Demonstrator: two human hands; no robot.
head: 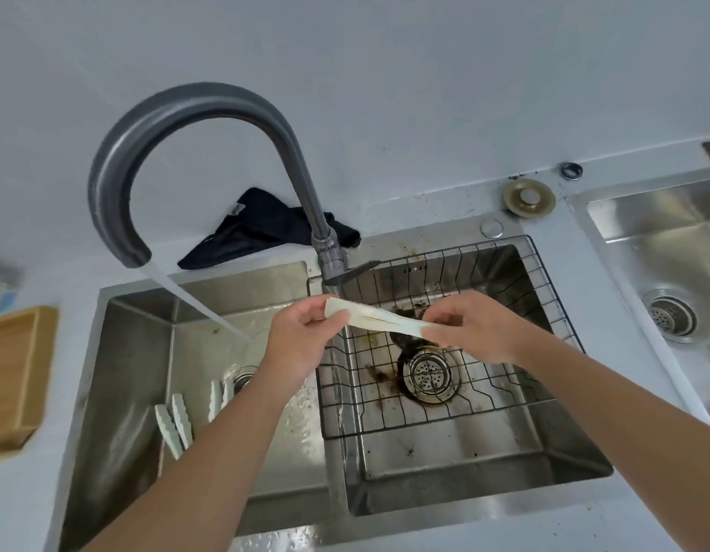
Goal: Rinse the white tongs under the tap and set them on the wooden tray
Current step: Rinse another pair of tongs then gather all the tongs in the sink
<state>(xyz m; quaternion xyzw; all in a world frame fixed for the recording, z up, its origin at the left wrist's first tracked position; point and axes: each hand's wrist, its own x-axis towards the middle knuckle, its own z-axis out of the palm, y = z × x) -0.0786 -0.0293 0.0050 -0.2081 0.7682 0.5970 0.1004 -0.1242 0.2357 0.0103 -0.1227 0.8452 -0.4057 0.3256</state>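
Both hands hold one pair of white tongs (379, 321) level above the divider between the two sink basins. Left hand (301, 336) pinches the wide end, right hand (467, 326) pinches the other end. Tap (194, 125) is running; the stream lands in the left basin (138, 376), left of the tongs, not on them. Two more pairs of white tongs (174, 426) lie in the left basin. Wire rack (445, 408) sits in the right basin over the drain. Wooden tray (17, 376) on the tabletop at far left. Dark cloth (261, 229) behind the tap.
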